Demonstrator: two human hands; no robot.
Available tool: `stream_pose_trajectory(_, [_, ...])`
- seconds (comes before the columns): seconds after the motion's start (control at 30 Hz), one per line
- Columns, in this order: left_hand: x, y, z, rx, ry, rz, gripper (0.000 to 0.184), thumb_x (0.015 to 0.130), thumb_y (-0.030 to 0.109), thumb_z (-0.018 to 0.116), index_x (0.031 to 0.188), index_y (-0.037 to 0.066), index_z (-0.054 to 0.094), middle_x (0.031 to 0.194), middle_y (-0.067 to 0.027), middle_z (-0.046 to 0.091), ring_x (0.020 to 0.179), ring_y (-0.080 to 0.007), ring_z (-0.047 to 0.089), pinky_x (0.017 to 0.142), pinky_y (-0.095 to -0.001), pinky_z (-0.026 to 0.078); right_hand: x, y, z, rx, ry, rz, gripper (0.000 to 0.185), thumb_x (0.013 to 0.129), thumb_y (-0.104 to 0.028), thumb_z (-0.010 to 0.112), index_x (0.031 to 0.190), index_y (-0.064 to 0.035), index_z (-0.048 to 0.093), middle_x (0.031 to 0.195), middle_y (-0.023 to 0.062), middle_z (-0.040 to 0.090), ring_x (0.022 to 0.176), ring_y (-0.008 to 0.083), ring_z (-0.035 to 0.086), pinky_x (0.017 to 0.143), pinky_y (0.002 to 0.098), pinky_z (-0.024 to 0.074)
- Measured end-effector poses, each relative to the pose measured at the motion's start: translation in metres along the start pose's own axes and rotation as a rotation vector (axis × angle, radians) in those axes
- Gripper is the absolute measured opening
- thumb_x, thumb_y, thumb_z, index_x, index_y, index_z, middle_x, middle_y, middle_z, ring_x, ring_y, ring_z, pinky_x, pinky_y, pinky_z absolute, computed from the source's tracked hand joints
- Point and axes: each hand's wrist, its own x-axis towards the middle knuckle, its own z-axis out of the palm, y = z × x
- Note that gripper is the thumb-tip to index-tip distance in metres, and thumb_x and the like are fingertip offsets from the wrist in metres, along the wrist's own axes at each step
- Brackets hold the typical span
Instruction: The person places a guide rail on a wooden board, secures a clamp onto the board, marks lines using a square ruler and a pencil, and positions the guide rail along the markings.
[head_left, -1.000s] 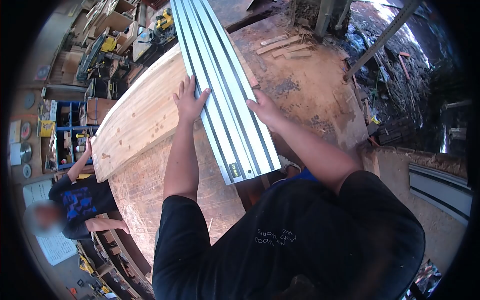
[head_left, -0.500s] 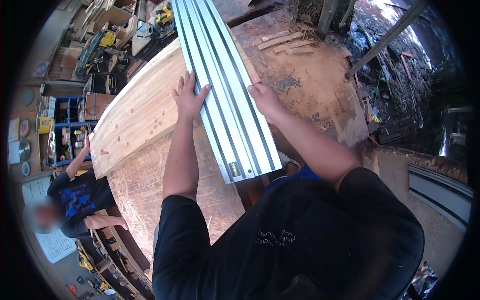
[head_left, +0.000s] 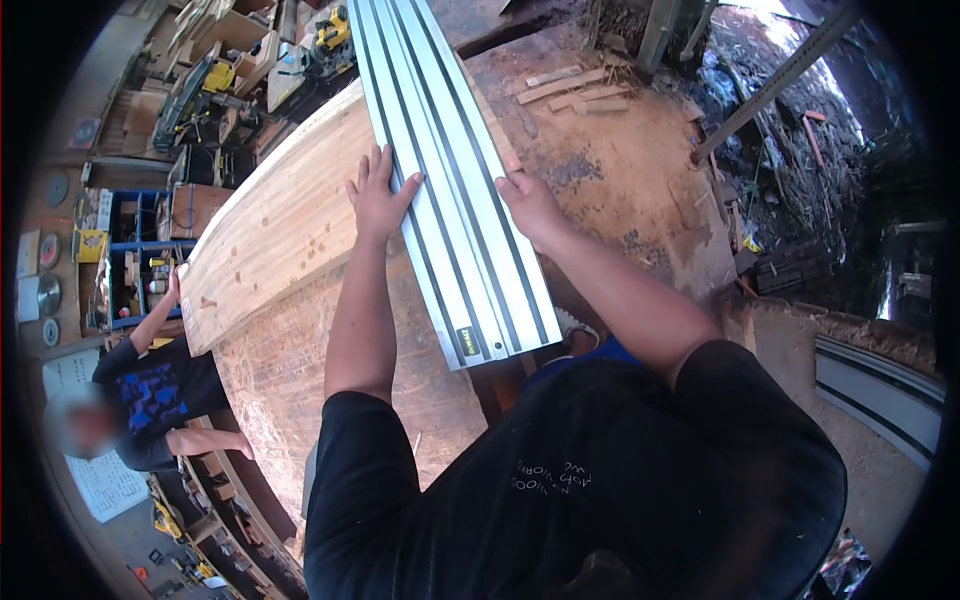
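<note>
A long silver guide rail (head_left: 455, 200) with dark strips and a DeWalt label at its near end lies across a wide wooden panel (head_left: 290, 215). My left hand (head_left: 380, 200) rests flat with spread fingers, partly on the panel and with its thumb over the rail's left edge. On the opposite side, my right hand (head_left: 530, 210) holds the rail's right edge, thumb on top and the other fingers curled and partly hidden, close to the panel's pinkish end corner. The rail's near end sticks out past the panel toward my body.
Under the panel is a worn workbench (head_left: 340, 340). A co-worker (head_left: 155, 400) at the left has one hand on the panel's far-left end. Wood offcuts (head_left: 580, 90) lie beyond the rail. Power tools (head_left: 215, 80) and a blue organiser (head_left: 130, 260) stand at the left.
Very little differs. My right hand sits slightly closer to me along the rail's edge, and the rail's near end has shifted a touch in view. My left hand stays in place.
</note>
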Motion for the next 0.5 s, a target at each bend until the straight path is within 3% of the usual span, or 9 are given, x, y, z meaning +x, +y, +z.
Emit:
stream_pose_trajectory(0.23, [-0.001, 0.002, -0.003, 0.005, -0.014, -0.006, 0.085, 0.081, 0.06, 0.054, 0.146, 0.01, 0.03, 0.153, -0.0121, 0.023, 0.143, -0.0306, 0.014, 0.112, -0.056, 0.0, -0.005, -0.015, -0.004, -0.089, -0.012, 0.01, 0.03, 0.096, -0.022, 0.051, 0.076, 0.0007, 0.051, 0.061, -0.0001, 0.041, 0.057, 0.0082, 0.036, 0.053, 0.0294, 0.0345])
stream_pose_trajectory(0.3, [-0.001, 0.001, -0.003, 0.015, -0.024, -0.004, 0.085, 0.081, 0.061, 0.054, 0.146, 0.01, 0.03, 0.153, -0.012, 0.023, 0.143, -0.0305, 0.013, 0.112, -0.0556, 0.0, -0.007, -0.023, -0.008, -0.19, -0.051, 0.068, 0.028, 0.096, -0.023, 0.051, 0.086, 0.0019, 0.058, 0.07, 0.0012, 0.051, 0.064, 0.0089, 0.045, 0.06, 0.0271, 0.0398])
stream_pose_trajectory(0.43, [-0.001, 0.004, -0.006, 0.0, -0.046, -0.015, 0.085, 0.081, 0.059, 0.056, 0.146, 0.01, 0.028, 0.153, -0.0117, 0.022, 0.143, -0.0304, 0.013, 0.112, -0.0551, 0.0, -0.006, -0.025, -0.012, -0.193, -0.077, 0.086, 0.028, 0.095, -0.024, 0.052, 0.085, 0.0015, 0.058, 0.068, 0.0009, 0.05, 0.064, 0.0087, 0.044, 0.06, 0.0271, 0.0389])
stream_pose_trajectory(0.5, [0.0, 0.002, -0.007, -0.016, -0.037, -0.01, 0.084, 0.081, 0.058, 0.056, 0.147, 0.014, 0.028, 0.153, -0.0121, 0.021, 0.143, -0.0308, 0.012, 0.111, -0.0569, 0.0, -0.006, -0.024, -0.012, -0.178, -0.057, 0.048, 0.033, 0.094, -0.026, 0.055, 0.072, -0.0006, 0.052, 0.061, -0.0012, 0.042, 0.057, 0.0077, 0.036, 0.053, 0.0291, 0.0343])
